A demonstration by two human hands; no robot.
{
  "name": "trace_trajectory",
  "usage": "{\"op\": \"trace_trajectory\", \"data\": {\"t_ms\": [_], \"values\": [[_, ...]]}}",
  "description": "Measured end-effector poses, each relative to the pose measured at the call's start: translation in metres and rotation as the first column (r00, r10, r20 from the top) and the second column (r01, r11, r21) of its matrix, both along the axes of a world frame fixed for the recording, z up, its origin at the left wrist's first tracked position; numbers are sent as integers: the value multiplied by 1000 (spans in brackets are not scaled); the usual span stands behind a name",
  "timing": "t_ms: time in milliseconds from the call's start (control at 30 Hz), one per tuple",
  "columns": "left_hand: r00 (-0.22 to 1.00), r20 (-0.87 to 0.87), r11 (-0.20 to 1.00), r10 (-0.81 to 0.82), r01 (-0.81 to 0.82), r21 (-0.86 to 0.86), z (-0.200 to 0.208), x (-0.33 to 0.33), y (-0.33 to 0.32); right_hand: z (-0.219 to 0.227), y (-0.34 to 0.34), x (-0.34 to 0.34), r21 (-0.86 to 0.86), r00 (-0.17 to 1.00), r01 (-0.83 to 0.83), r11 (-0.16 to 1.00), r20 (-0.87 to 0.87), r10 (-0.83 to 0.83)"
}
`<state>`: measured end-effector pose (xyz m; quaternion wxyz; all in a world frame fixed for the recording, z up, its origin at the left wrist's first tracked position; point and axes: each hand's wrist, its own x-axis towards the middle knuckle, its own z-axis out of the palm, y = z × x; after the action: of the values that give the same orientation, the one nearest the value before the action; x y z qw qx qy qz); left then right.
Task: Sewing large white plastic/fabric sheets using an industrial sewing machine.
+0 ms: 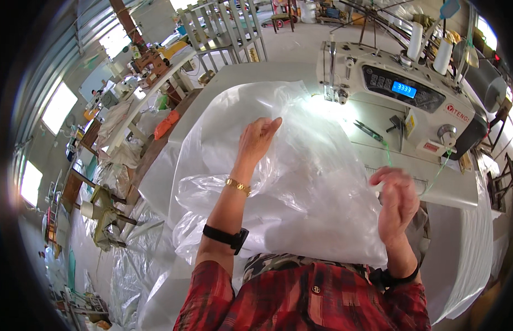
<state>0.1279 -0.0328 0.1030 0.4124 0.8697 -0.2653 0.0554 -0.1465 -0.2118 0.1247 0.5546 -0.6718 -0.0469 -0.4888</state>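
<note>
A large sheet of clear plastic film lies crumpled over the sewing table and down across my lap. My left hand, fingers closed, pinches the film left of the lit needle area. A gold watch band circles that wrist. Near the table's front edge, my right hand is raised with loosely bent fingers apart, blurred by motion, holding nothing that I can see. The sewing machine stands beyond the film, its lamp shining on the film's edge. Thread snips lie on the table near the machine.
White thread cones stand atop the machine at the right. Green thread hangs by the handwheel. Stacked plastic sheets hang at the lower right. Behind the table is a grey slatted chair; a wooden stool stands left.
</note>
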Motion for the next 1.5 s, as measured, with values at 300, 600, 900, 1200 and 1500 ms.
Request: {"op": "trace_trajectory", "data": {"t_ms": [300, 600, 900, 1200, 1500], "values": [[904, -408, 851, -124, -114, -513, -13, 59, -43, 7, 22, 8, -445, 903, -407, 798, -330, 276], [851, -220, 778, -476, 291, -557, 35, -9, -33, 14, -1, 6, -279, 850, -433, 857, -444, 284], [878, 43, 822, -477, 464, -330, 74, -84, -18, 36, -6, 52, 123, 889, -318, 940, -304, 341], [844, 98, 769, -527, 523, -368, 78, -99, -25, 59, 11, 74, -223, 949, -94, 970, -316, 20], [808, 89, 724, -583, 566, -393, 85, -93, -19, 42, 16, 88, 94, 953, -242, 966, -162, 255]]}}
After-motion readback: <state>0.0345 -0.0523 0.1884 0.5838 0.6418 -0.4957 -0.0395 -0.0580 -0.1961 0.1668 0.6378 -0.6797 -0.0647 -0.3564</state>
